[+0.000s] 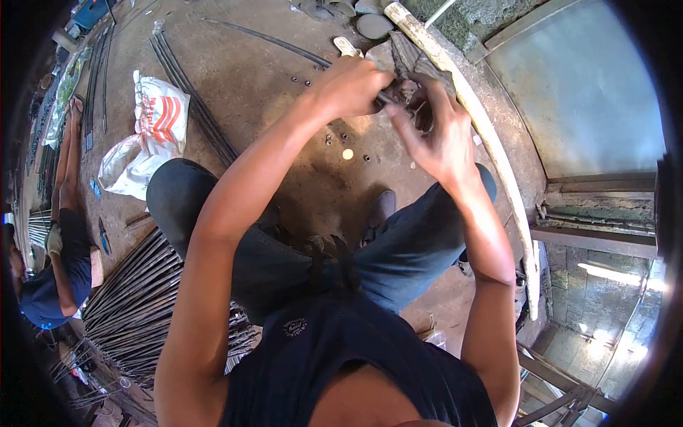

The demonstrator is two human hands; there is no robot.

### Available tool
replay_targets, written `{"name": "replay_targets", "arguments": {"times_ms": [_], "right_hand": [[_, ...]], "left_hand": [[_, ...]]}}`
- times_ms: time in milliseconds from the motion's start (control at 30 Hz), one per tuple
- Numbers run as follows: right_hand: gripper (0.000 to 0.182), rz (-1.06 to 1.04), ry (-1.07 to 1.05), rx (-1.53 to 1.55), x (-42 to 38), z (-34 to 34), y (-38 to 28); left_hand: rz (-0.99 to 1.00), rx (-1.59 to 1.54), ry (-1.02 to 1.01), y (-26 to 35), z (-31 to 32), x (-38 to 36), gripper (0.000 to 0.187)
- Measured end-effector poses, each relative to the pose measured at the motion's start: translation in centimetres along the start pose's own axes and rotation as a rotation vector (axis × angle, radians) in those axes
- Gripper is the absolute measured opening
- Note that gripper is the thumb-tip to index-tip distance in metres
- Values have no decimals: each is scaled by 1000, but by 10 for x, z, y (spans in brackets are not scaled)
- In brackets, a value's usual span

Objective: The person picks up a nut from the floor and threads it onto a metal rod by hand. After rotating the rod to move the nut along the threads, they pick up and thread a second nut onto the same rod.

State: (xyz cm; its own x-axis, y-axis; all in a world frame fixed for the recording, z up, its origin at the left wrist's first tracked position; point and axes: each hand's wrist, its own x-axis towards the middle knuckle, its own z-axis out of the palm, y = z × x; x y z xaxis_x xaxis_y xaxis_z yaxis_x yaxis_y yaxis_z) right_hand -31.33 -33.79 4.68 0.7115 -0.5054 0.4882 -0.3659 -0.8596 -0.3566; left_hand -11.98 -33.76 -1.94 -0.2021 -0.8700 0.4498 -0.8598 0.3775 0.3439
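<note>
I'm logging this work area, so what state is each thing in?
Left hand: closed around the dark rod
Dark rod: held, long part extending forward
Right hand: fingers bent, hold unclear
Small metal pieces: loose, scattered
White sack: crumpled, lying down
Rod bundle: fanned out

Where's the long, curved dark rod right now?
The head view shows the dark rod near the top centre, gripped in the left hand, close beside the right hand.

Red lettering (148,117) on a white sack (160,139)
It runs sideways, seemingly beginning "Masp"; the dark shirt's (313,359) round pale print (294,327) is too small to read.
</note>
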Motion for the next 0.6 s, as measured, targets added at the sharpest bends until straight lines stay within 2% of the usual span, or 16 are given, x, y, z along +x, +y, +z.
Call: {"name": "replay_targets", "arguments": {"times_ms": [33,67,100,167,200,233,300,333,367,433,467,500,567,600], "right_hand": [[24,63,3,75,2,-2,-6],[29,-155,68,30,0,6,8],[29,-155,66,30,-2,4,8],[37,184,-218,-118,-6,-2,5],[37,264,-323,-97,1,-9,2],[37,263,-323,-97,2,-7,2],[26,-117,98,108,1,3,2],[26,-270,147,10,2,6,6],[26,-268,148,8,1,1,6],[29,256,-325,-95,1,-13,5],[37,219,-227,-20,-1,-8,10],[37,216,-227,-18,-1,-5,10],[32,-200,85,49,0,1,8],[37,-385,81,-58,2,2,13]], "left_hand": [[-3,2,-1,0,-3,0,30],[-7,-14,4,1,-5,0,29],[-10,-32,10,3,-7,0,29],[-20,-46,14,3,-4,0,29],[-31,-53,19,3,-4,1,28],[-32,-52,20,2,-3,1,28],[8,-23,51,1,-3,1,27],[8,-23,50,2,-4,0,27],[2,-42,37,2,-5,0,27],[1,-63,24,4,-5,1,26],[8,-63,20,3,-5,1,27],[13,-62,16,3,-7,0,27],[-21,-36,-7,5,-9,0,28],[-48,-16,-32,6,-10,1,28]]}}
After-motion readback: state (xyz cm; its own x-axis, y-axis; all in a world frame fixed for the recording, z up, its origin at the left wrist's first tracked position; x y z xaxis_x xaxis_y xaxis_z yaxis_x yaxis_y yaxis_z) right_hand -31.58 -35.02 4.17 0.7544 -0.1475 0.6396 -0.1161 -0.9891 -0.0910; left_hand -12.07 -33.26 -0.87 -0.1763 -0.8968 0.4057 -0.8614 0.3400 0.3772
